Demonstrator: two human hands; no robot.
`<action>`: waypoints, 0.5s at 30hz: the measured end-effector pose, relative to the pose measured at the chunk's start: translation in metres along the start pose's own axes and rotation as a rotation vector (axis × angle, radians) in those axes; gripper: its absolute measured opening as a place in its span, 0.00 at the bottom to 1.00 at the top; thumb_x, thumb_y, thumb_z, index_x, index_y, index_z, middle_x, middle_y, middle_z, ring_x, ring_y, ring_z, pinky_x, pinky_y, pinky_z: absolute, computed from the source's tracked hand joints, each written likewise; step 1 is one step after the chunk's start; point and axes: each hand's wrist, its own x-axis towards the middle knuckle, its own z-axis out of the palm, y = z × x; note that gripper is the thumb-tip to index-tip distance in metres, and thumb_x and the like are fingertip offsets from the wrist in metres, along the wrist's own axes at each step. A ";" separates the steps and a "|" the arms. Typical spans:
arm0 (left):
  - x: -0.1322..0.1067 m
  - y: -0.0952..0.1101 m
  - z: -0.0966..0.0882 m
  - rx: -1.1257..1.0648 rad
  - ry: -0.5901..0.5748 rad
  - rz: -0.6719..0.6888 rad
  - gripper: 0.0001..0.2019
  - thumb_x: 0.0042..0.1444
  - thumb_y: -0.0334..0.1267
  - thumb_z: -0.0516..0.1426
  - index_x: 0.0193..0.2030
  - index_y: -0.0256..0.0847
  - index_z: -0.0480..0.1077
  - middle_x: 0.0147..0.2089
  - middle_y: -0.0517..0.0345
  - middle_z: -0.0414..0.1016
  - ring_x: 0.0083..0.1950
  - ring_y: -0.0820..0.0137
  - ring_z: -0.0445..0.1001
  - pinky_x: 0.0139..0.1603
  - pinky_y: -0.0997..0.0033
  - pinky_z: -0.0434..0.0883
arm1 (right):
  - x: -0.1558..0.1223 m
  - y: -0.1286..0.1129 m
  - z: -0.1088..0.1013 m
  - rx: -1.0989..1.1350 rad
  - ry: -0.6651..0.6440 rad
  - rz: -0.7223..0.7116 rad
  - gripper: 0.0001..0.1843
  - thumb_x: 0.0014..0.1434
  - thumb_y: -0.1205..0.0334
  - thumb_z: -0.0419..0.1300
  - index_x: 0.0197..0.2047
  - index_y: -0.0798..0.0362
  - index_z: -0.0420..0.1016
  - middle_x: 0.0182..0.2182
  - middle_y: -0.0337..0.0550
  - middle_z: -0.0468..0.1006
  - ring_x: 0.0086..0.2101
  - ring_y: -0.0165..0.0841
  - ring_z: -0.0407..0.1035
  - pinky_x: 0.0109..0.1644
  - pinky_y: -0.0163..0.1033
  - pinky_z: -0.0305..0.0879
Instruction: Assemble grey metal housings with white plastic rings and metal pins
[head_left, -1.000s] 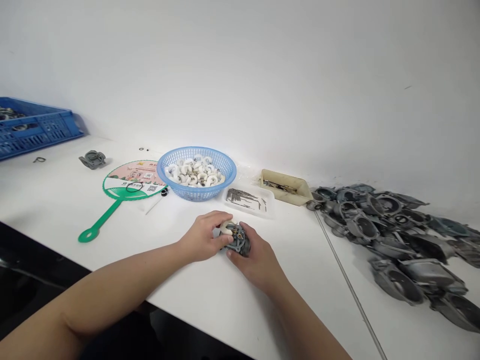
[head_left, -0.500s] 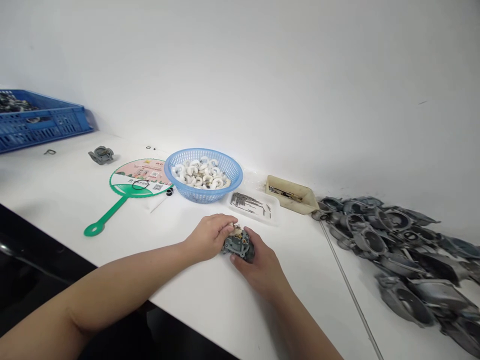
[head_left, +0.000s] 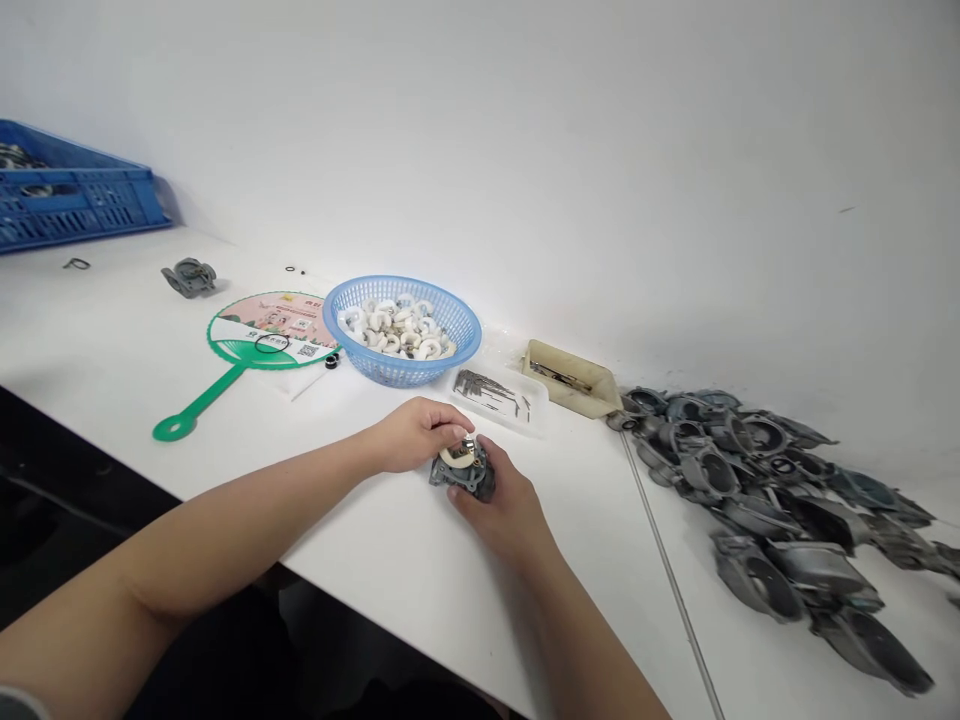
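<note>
Carburetor between left hand, right hand

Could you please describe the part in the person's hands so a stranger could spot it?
On the white bench, in front of the blue basket, look between the person's left hand and right hand. There sits a small grey carburetor body. Unlike the bare castings piled to the right, it carries a cream-white ring on top.

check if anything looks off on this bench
Two things stand out. A thin black rubber O-ring lies on the green hand fan, an odd place for a loose part. A small grey metal part also sits alone on the white bench, apart from the metal housing pile.
</note>
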 end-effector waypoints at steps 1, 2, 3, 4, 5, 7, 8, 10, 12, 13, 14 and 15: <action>0.001 0.001 0.001 0.032 0.001 0.012 0.11 0.56 0.35 0.52 0.41 0.36 0.74 0.32 0.57 0.77 0.32 0.72 0.73 0.33 0.74 0.70 | 0.000 0.000 0.000 0.008 -0.001 -0.001 0.39 0.47 0.54 0.62 0.62 0.48 0.57 0.53 0.44 0.71 0.52 0.43 0.66 0.54 0.49 0.63; 0.001 0.002 0.002 0.089 0.017 0.047 0.11 0.56 0.34 0.52 0.41 0.37 0.74 0.35 0.56 0.77 0.35 0.71 0.74 0.36 0.73 0.71 | 0.000 0.001 0.001 0.016 -0.003 -0.004 0.39 0.47 0.54 0.62 0.62 0.47 0.57 0.53 0.43 0.71 0.52 0.42 0.66 0.53 0.49 0.63; 0.001 0.004 0.003 0.164 0.037 0.094 0.11 0.56 0.34 0.52 0.41 0.37 0.74 0.38 0.55 0.77 0.38 0.70 0.74 0.39 0.72 0.71 | 0.000 0.002 0.001 0.025 -0.005 -0.010 0.39 0.47 0.55 0.62 0.62 0.47 0.57 0.53 0.43 0.71 0.53 0.42 0.66 0.54 0.49 0.63; 0.001 0.006 0.005 0.246 0.055 0.142 0.11 0.56 0.33 0.53 0.42 0.38 0.74 0.40 0.54 0.77 0.40 0.70 0.74 0.42 0.71 0.71 | 0.001 0.003 0.001 0.032 -0.008 -0.016 0.39 0.47 0.55 0.63 0.62 0.46 0.57 0.53 0.43 0.71 0.53 0.42 0.65 0.54 0.49 0.63; 0.000 0.007 0.006 0.322 0.067 0.184 0.12 0.55 0.32 0.53 0.43 0.38 0.74 0.42 0.54 0.77 0.41 0.69 0.74 0.43 0.71 0.70 | 0.001 0.004 0.002 0.037 -0.009 -0.021 0.39 0.47 0.55 0.63 0.62 0.46 0.57 0.54 0.42 0.71 0.53 0.42 0.65 0.54 0.49 0.63; -0.001 0.009 0.009 0.420 0.088 0.234 0.11 0.55 0.31 0.52 0.42 0.39 0.74 0.40 0.56 0.76 0.40 0.69 0.73 0.43 0.71 0.70 | 0.002 0.005 0.002 0.042 -0.011 -0.023 0.39 0.47 0.55 0.63 0.62 0.46 0.56 0.54 0.42 0.70 0.53 0.42 0.65 0.54 0.49 0.63; -0.002 0.009 0.011 0.437 0.099 0.246 0.11 0.55 0.31 0.52 0.41 0.40 0.74 0.38 0.57 0.76 0.39 0.70 0.73 0.42 0.71 0.70 | 0.003 0.005 0.002 0.043 -0.012 -0.023 0.39 0.47 0.55 0.63 0.62 0.45 0.57 0.55 0.42 0.70 0.53 0.43 0.65 0.54 0.49 0.63; -0.004 0.005 0.013 0.430 0.110 0.271 0.10 0.57 0.31 0.51 0.39 0.40 0.74 0.36 0.58 0.76 0.38 0.70 0.73 0.42 0.72 0.70 | 0.003 0.006 0.002 0.045 -0.014 -0.028 0.39 0.46 0.56 0.63 0.62 0.45 0.57 0.55 0.42 0.70 0.54 0.42 0.64 0.55 0.49 0.63; -0.006 0.000 0.015 0.407 0.115 0.296 0.11 0.58 0.32 0.50 0.40 0.40 0.74 0.37 0.57 0.76 0.39 0.71 0.73 0.43 0.72 0.70 | 0.003 0.005 0.001 0.048 -0.014 -0.037 0.39 0.46 0.57 0.63 0.62 0.45 0.58 0.55 0.41 0.70 0.53 0.42 0.65 0.55 0.48 0.63; -0.008 -0.002 0.016 0.402 0.116 0.311 0.12 0.59 0.32 0.50 0.42 0.41 0.73 0.39 0.56 0.76 0.40 0.70 0.73 0.44 0.71 0.70 | 0.003 0.005 0.001 0.050 -0.014 -0.042 0.39 0.46 0.58 0.63 0.62 0.45 0.58 0.54 0.41 0.70 0.53 0.42 0.65 0.54 0.48 0.63; -0.010 -0.004 0.016 0.406 0.115 0.327 0.12 0.60 0.34 0.49 0.44 0.41 0.73 0.40 0.55 0.76 0.42 0.70 0.73 0.45 0.70 0.70 | 0.003 0.005 0.001 0.051 -0.015 -0.047 0.39 0.45 0.58 0.63 0.61 0.46 0.58 0.54 0.41 0.70 0.53 0.42 0.65 0.54 0.48 0.63; -0.012 -0.006 0.016 0.417 0.109 0.345 0.13 0.60 0.35 0.49 0.45 0.41 0.73 0.42 0.54 0.76 0.43 0.69 0.73 0.46 0.69 0.70 | 0.003 0.004 0.000 0.052 -0.016 -0.050 0.39 0.45 0.58 0.63 0.61 0.46 0.58 0.54 0.41 0.71 0.52 0.42 0.66 0.54 0.48 0.63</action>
